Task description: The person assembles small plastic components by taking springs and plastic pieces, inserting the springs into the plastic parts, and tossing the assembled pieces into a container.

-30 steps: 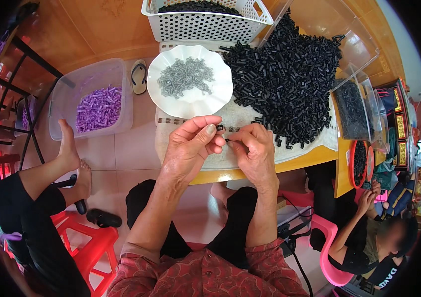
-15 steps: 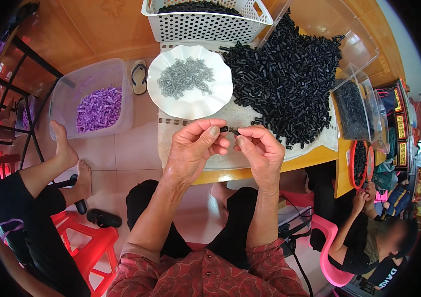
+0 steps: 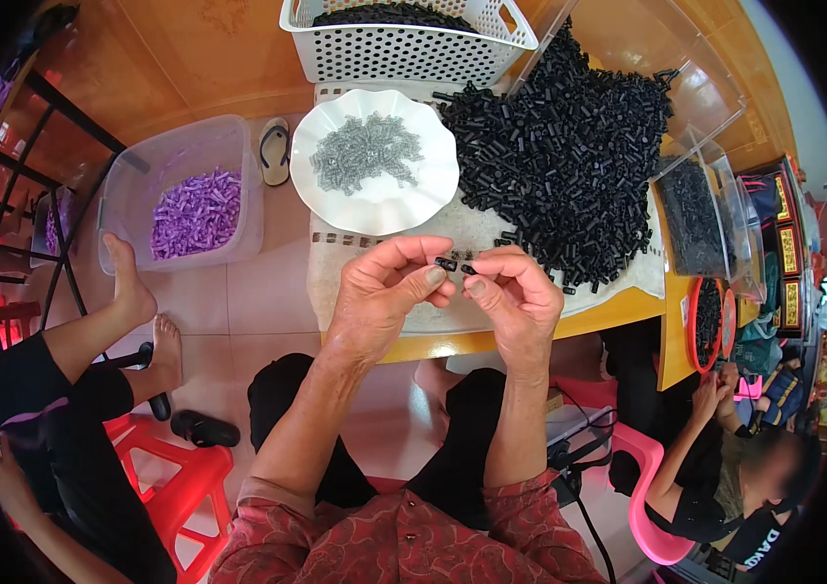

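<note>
Just over the near edge of the cloth, my left hand (image 3: 384, 297) pinches a small black plastic tube (image 3: 446, 264) between thumb and forefinger. Facing it, my right hand (image 3: 516, 302) pinches another small black plastic piece (image 3: 468, 270). A narrow gap separates the two pieces. Beyond my left hand stands a white scalloped dish (image 3: 384, 206) with a heap of small clear plastic pieces (image 3: 365, 154). A large pile of black plastic tubes (image 3: 559, 156) spreads over the cloth (image 3: 336, 263) beyond my right hand.
A white perforated basket (image 3: 404, 56) of black pieces stands at the back. On the floor at left is a clear tub (image 3: 250, 214) with purple pieces, near a red stool (image 3: 175, 487). People sit at left and right. A red round tray (image 3: 694, 326) lies at right.
Both hands have shifted slightly, and the tube in my left hand has turned and shows more of its side. At far left, another person's hand has come into view.
</note>
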The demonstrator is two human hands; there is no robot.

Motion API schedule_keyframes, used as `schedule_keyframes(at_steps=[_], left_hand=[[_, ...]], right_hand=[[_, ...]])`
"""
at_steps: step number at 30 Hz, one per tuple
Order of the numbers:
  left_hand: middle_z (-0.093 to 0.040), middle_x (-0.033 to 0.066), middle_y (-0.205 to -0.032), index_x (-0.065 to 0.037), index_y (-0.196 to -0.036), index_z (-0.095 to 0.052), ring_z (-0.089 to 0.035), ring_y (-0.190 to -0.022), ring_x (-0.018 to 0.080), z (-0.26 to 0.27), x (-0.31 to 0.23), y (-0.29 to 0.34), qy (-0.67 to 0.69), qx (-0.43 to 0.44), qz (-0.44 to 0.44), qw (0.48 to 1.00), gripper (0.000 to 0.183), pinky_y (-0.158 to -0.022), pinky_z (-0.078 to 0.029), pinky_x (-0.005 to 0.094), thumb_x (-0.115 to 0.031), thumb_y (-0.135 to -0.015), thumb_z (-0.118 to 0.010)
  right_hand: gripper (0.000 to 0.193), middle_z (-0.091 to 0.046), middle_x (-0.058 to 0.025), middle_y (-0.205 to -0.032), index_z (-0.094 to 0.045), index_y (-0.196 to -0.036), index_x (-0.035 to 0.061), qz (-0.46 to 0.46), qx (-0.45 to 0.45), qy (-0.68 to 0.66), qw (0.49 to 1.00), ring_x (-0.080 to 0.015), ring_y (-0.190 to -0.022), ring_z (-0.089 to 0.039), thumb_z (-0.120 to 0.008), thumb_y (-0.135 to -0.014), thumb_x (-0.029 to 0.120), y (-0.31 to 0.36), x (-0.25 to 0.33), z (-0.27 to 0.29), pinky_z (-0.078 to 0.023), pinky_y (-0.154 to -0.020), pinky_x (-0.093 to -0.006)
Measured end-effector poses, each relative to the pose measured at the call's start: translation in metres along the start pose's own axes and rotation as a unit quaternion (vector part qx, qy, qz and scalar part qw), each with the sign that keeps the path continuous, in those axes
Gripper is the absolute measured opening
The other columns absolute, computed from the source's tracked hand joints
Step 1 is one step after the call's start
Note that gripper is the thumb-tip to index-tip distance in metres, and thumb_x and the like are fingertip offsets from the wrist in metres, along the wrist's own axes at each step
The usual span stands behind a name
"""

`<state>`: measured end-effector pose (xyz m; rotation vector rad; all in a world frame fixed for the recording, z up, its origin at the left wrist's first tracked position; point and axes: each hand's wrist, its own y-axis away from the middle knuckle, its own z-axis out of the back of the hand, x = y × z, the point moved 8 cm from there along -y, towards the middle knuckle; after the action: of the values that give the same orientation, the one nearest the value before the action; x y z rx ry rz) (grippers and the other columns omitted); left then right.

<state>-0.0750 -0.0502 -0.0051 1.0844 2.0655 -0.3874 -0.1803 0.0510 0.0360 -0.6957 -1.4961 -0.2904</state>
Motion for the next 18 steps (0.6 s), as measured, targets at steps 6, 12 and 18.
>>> schedule_keyframes(at_steps=[6, 12, 18], left_hand=[[-0.065, 0.0061, -0.090, 0.004, -0.114, -0.063, -0.065, -0.080, 0.0121, -0.0014, 0.0012, -0.0002, -0.005, 0.008, 0.004, 1.000, 0.023, -0.071, -0.056, 0.0249, 0.003, -0.091, -0.060], [-0.065, 0.0065, -0.091, 0.004, -0.114, -0.063, -0.064, -0.079, 0.0110, 0.0021, 0.0036, 0.0002, -0.021, 0.003, 0.008, 1.000, 0.024, -0.072, -0.054, 0.0235, 0.002, -0.090, -0.061], [-0.066, 0.0067, -0.091, 0.004, -0.114, -0.063, -0.063, -0.079, 0.0107, 0.0007, 0.0035, -0.0002, -0.016, 0.009, 0.010, 1.000, 0.024, -0.073, -0.053, 0.0236, 0.002, -0.090, -0.060]], right_hand=[[0.018, -0.062, -0.0082, -0.098, -0.066, -0.099, -0.0038, -0.005, -0.014, 0.035, 0.999, -0.0111, -0.086, -0.058, -0.069, -0.082, -0.008, 0.0008, 0.0003, -0.0012, -0.047, -0.075, -0.0225], [0.016, -0.062, -0.0077, -0.095, -0.067, -0.098, -0.0030, -0.004, -0.020, 0.041, 0.999, -0.0111, -0.083, -0.059, -0.069, -0.082, -0.006, 0.0006, 0.0025, -0.0032, -0.047, -0.072, -0.0220], [0.014, -0.061, -0.0097, -0.098, -0.064, -0.099, -0.0048, 0.039, 0.012, 0.101, 0.994, -0.0127, -0.082, -0.061, -0.066, -0.085, -0.006, 0.0012, 0.0037, -0.0053, -0.051, -0.073, -0.0240]])
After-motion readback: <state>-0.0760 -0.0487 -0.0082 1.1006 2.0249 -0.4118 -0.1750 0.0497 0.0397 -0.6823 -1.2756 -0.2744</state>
